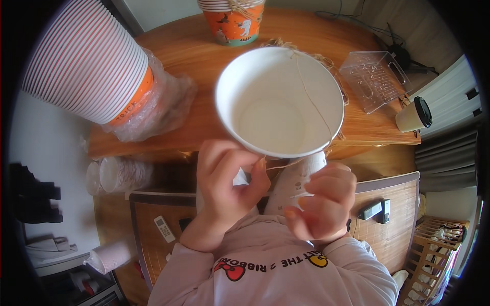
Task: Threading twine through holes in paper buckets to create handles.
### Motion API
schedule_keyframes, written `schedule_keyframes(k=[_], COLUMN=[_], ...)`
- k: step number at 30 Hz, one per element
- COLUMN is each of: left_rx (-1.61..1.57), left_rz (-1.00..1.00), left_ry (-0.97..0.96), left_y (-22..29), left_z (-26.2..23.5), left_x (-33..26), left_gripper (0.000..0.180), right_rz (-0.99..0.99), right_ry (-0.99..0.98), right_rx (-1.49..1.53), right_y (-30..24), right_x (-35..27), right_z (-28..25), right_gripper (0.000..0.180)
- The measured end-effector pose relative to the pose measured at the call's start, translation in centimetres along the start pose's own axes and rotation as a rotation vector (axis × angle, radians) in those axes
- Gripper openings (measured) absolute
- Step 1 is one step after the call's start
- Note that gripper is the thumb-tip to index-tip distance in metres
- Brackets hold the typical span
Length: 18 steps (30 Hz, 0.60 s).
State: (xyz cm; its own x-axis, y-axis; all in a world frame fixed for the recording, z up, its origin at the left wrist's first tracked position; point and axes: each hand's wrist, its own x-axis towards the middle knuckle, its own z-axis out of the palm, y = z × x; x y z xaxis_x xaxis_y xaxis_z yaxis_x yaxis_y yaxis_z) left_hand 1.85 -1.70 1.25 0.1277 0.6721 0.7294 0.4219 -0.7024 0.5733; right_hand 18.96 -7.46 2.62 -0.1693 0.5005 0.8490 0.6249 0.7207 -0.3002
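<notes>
A large white-lined paper bucket point(275, 102) stands at the table's near edge, its opening facing me. Thin twine point(316, 104) crosses the inside of its mouth, passes over the right rim and runs below the near rim to my left hand. My left hand point(227, 176) is closed in a pinch on this twine, close under the rim. My right hand point(324, 204) is curled, lower and to the right of the bucket; anything within its fingers is hidden. More loose twine point(319, 58) lies behind the bucket.
A tall stack of paper buckets point(92, 66), partly in clear plastic, leans at the left. An orange decorated bucket stack point(234, 23) stands at the back. A clear plastic tray point(375, 79) and a lidded cup point(414, 115) sit right on the wooden table point(178, 51).
</notes>
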Motion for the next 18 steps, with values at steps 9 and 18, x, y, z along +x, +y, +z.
schedule_keyframes(k=[9, 18], left_rx=[-0.043, -0.012], left_rz=[-0.049, -0.029], left_ry=[0.055, 0.039], left_y=[-0.3, 0.1], left_z=[0.4, 0.1], left_x=[-0.3, -0.1], left_gripper=[0.018, 0.020], right_rz=[-0.084, -0.036], right_ry=[-0.044, -0.141], right_rx=[-0.284, -0.185], right_y=[1.0, 0.7], right_x=[3.5, 4.8], right_z=[1.6, 1.9], right_gripper=[0.047, 0.051])
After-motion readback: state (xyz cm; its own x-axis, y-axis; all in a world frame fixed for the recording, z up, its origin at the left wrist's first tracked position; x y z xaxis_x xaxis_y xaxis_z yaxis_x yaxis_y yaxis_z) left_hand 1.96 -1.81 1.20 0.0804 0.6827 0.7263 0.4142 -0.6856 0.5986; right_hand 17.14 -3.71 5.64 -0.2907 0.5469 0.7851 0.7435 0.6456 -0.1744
